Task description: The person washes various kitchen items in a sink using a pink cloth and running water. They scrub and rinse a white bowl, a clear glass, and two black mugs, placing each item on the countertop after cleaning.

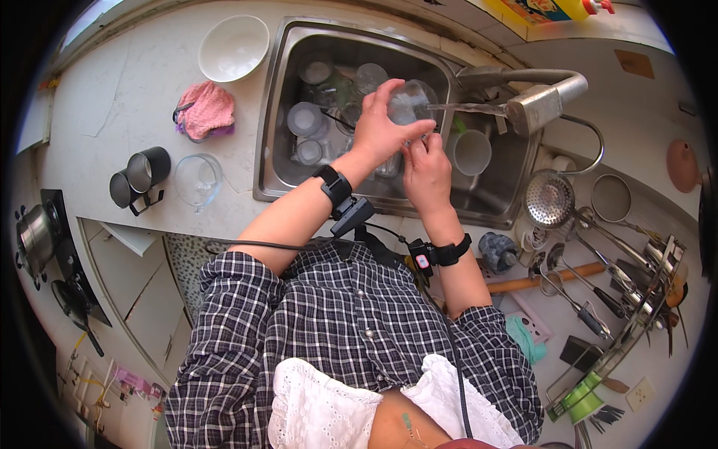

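My left hand (377,132) holds a clear glass vessel (412,101) over the sink (274,168), fingers and thumb spread around its side. Close below the left thumb, my right hand (429,171) has its fingers curled at the vessel's near edge; their exact grip is partly hidden. Water from the faucet (533,109) streams sideways in the view onto the vessel. Beneath my hands, several clear cups and jars crowd the main basin, among them a lidded jar (305,119). A translucent cup (472,152) stands in the smaller basin to the right.
Left of the sink are a white bowl (234,49), a pink cloth (206,111), a clear glass cup (198,178) and two dark mugs (148,168). On the right lie a perforated skimmer (548,199), a strainer (611,197), a wooden rolling pin (583,273) and a utensil rack (634,320).
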{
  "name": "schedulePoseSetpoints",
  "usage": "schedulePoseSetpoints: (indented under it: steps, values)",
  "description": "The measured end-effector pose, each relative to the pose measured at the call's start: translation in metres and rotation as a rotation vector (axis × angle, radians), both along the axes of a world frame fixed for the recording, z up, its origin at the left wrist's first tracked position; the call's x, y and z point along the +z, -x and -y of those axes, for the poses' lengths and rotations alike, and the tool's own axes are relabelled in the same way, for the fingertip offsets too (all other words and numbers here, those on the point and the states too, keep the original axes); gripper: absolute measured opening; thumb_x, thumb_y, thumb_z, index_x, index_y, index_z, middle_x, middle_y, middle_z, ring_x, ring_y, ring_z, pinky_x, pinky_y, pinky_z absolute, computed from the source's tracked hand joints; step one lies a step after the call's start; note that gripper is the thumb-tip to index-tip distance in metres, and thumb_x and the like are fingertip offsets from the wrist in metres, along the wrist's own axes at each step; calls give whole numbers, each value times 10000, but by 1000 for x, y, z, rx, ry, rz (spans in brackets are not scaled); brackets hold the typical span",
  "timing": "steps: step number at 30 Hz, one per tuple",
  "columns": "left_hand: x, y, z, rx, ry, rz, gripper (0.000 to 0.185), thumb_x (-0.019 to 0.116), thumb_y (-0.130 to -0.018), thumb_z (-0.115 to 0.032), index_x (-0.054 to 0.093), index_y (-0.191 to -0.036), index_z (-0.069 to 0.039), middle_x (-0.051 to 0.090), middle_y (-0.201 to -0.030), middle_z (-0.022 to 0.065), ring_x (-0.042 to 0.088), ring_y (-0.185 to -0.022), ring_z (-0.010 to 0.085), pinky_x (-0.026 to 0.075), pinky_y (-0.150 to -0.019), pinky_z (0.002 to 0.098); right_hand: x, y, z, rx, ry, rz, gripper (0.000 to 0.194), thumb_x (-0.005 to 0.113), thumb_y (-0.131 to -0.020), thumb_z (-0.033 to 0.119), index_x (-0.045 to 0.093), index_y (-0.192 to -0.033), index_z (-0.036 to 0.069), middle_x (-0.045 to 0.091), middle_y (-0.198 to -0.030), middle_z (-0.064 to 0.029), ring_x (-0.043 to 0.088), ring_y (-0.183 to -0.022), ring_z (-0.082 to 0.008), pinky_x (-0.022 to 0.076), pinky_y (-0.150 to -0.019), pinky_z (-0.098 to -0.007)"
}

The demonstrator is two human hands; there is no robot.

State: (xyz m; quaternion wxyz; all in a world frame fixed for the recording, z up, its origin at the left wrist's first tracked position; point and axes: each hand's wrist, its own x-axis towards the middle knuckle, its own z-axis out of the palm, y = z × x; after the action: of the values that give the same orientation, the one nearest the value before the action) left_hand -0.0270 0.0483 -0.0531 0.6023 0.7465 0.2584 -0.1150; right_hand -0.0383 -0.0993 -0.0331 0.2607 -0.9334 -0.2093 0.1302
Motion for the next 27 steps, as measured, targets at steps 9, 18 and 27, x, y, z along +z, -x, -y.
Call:
schedulePoseSetpoints:
  steps: [9,18,27]
  values:
    - [-4,-13,-39,210,1166,-560,872,544,-944,-742,388,-1569,-155,466,-1515,239,578,-1297,378,559,-976,505,0,6,17,22,-31,100,168,710,-938,161,603,-926,31,598,-1142,-171,648,-897,-407,534,-746,-485]
    - [3,-12,-46,234,1059,-417,873,744,-867,-649,400,-1527,-193,506,-1462,153,622,-1213,346,575,-940,501,13,-11,23,-87,-303,166,190,715,-942,109,664,-1108,32,641,-1308,-133,624,-1247,-327,493,-1014,-403]
    - [0,-12,-13,149,571,-142,677,723,-931,-539,512,-1441,-147,599,-1336,84,639,-1132,216,560,-891,398,13,-55,-17,-410,-854,-898,330,466,-1115,190,664,-1196,-62,739,-1149,-151,713,-1064,-210,523,-979,-327]
